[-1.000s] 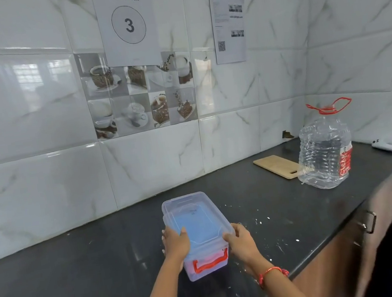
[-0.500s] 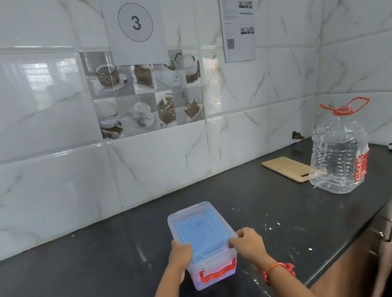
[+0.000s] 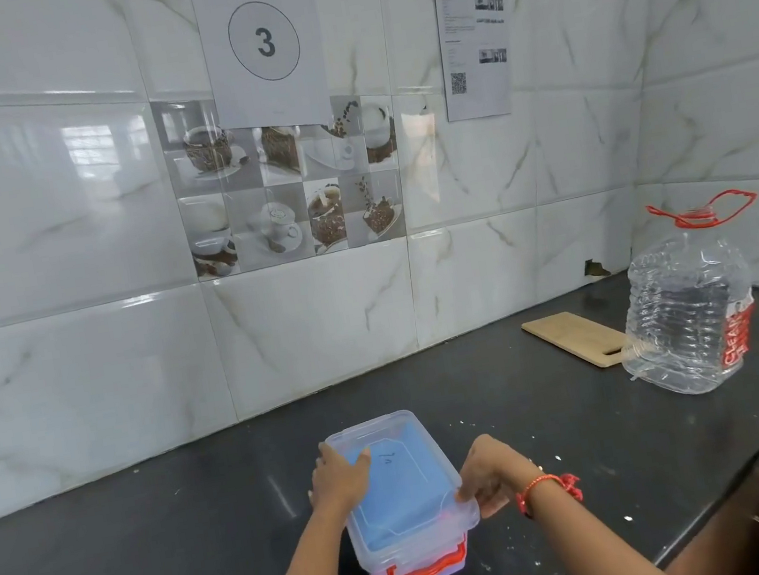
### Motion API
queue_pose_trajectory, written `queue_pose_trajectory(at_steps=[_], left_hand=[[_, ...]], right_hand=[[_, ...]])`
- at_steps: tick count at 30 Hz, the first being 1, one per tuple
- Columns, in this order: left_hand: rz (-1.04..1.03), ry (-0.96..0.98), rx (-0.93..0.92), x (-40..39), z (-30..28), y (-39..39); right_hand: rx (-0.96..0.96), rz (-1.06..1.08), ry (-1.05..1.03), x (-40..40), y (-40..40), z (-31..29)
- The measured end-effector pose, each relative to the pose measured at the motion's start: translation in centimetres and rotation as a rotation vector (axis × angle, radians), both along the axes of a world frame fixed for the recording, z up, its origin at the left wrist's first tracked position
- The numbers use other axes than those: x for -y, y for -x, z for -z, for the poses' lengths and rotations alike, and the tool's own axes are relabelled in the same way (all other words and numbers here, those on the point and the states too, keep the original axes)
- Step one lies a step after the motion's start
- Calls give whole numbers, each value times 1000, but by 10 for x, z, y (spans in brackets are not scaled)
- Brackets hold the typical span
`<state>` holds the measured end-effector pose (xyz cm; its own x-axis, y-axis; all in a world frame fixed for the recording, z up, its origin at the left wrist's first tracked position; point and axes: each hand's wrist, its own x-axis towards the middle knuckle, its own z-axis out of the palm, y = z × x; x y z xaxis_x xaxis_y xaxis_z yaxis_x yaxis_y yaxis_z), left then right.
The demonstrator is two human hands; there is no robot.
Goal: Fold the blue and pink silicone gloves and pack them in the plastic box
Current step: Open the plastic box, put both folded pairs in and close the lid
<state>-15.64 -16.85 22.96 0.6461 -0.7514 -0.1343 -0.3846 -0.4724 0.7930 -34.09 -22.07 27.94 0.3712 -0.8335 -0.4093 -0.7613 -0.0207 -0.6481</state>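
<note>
I see both hands on the lidded plastic box [image 3: 402, 505].
My left hand [image 3: 340, 480] lies flat on its lid; my right hand [image 3: 487, 478] pinches its right rim; blue glove [image 3: 398, 491] shows inside; box sits well left of the water jug [image 3: 686, 310].

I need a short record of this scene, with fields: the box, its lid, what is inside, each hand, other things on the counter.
box: clear plastic box on the dark counter, red latch in front
lid: on the box
inside: blue shows through the lid; pink low down
left hand: left hand rests on the lid's left edge
right hand: right hand grips the lid's right edge
others: water jug, wooden board
</note>
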Motion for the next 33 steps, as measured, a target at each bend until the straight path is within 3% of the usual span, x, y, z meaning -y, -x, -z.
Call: queue_pose_trajectory(at_steps=[5,9,19,23,27,33], left_hand=[[131,-275,494,13,-13,-5],[205,-350,548,29,-15,-20],[124,-294,206,48,-28,-38],[97,-280,47,54,-30,-38],[94,-317,-17,56,-42,-36],[71,-319,-107,52,-49,-34]], right_hand=[[-8,-8,37,6,-2,10],[-41,-36,69,10,-3,14],[142,-132,-103,13,12,10],[354,73,-289,-1,26,28],[395,254,-456,-25,22,67],[786,576,-721,-44,-2,72]])
